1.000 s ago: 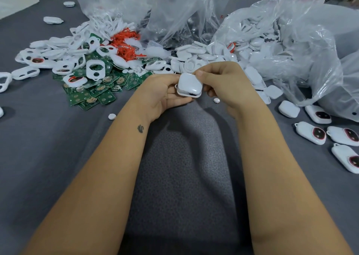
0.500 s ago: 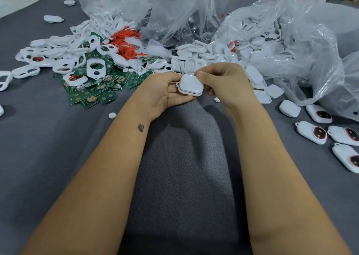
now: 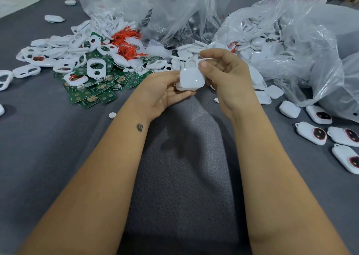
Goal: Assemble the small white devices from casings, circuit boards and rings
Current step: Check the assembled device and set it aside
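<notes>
Both hands on one white casing (image 3: 191, 79)
Left hand (image 3: 165, 91) cradles it, fingers curled beneath; right hand (image 3: 227, 76) pinches its top edge, above the desk (image 3: 48, 138).

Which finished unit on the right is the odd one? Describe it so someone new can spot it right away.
Start at the big clear plastic bag on the right and drop to its near edge, where a cluster of finished white devices lies on the grey table. Most show a dark, red-rimmed round window. The odd device, nearest the right hand, shows only plain white.
</notes>
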`<state>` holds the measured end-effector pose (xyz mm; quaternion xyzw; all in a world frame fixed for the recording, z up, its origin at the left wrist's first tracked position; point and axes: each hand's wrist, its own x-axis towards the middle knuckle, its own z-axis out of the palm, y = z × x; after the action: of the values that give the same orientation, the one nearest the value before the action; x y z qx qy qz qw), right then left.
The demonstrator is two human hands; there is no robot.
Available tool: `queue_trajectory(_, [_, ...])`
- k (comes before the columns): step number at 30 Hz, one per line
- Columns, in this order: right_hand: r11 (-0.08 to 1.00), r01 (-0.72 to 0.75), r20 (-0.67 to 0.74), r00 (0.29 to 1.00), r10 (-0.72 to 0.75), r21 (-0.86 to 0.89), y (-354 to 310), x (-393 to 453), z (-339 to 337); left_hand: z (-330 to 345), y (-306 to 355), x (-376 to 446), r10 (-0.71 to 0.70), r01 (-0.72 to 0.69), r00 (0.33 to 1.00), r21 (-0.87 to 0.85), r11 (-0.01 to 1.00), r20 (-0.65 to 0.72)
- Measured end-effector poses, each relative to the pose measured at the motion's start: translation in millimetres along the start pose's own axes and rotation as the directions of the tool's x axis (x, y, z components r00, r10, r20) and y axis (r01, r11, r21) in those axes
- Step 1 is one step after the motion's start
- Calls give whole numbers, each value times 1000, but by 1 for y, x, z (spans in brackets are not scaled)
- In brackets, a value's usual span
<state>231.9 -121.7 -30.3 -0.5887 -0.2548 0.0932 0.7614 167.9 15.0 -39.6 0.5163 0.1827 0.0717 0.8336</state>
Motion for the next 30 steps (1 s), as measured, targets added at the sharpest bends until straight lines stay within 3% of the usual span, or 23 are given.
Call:
queue_trajectory(4, [995,-32,-34,999,36,90,2,1,-4,2,-1,0,13,-13,999,5,1000,-49])
queue_trajectory(8, [999,-45,-36,998,45,20,4,0,-3,1,0,0,9,-10,999,-25,1000,-49])
queue_trajectory(12, [997,-10,11,1000,10,-80,3,-2,-4,-1,-3,0,58,-57,998,54,997,-25])
queue_trajectory(19, [992,15,-6,1000,-15,128,3,-1,-4,-5,-4,4,155,-147,979,69,987,-132])
queue_trajectory(23, [995,-59,-45,997,63,80,6,-2,-7,-7,-6,6,197,-186,962,79,979,-188])
queue_trajectory(26, [986,-161,-102,983,156,-45,8,-2,-14,-8,-6,7,207,-184,954,119,976,-219])
queue_trajectory(30, [857,-214,-117,977,179,-469,12,-2,-18,-6,-5,5,192,-169,951,112,979,-241])
